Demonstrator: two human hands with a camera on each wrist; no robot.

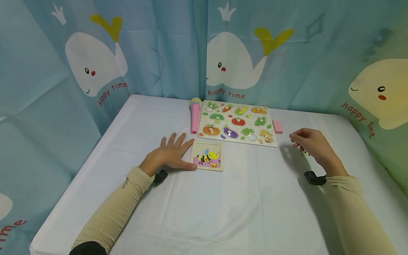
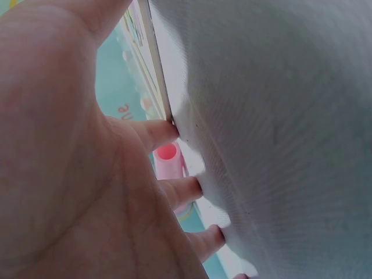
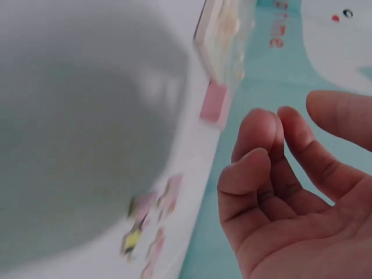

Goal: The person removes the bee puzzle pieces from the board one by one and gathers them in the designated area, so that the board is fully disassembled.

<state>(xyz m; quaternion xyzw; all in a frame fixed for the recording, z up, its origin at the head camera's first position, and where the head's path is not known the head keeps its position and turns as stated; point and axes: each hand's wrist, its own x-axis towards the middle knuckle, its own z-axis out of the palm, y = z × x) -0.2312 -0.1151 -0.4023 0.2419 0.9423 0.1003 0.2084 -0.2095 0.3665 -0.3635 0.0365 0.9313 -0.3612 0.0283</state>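
A small square bee puzzle (image 1: 207,158) with a pale wooden frame lies in the middle of the table. My left hand (image 1: 173,154) rests at its left side, fingers spread, with the index finger and thumb touching the frame's edge. To the right, my right hand (image 1: 310,143) hovers over the table with loosely curled fingers. Nothing shows between its fingers (image 3: 250,168) in the right wrist view. Below that hand lie several puzzle pieces, including a yellow-and-black piece (image 3: 132,241) and pink pieces (image 3: 154,253); in the head view the hand mostly covers them.
Behind the bee puzzle lies a vegetable peg board (image 1: 237,122). A pink toy microphone (image 1: 194,117) is at its left and a pink block (image 1: 277,126) at its right. Blue curtains (image 1: 178,46) with whale prints hang along the back and sides of the white-covered table (image 1: 236,212).
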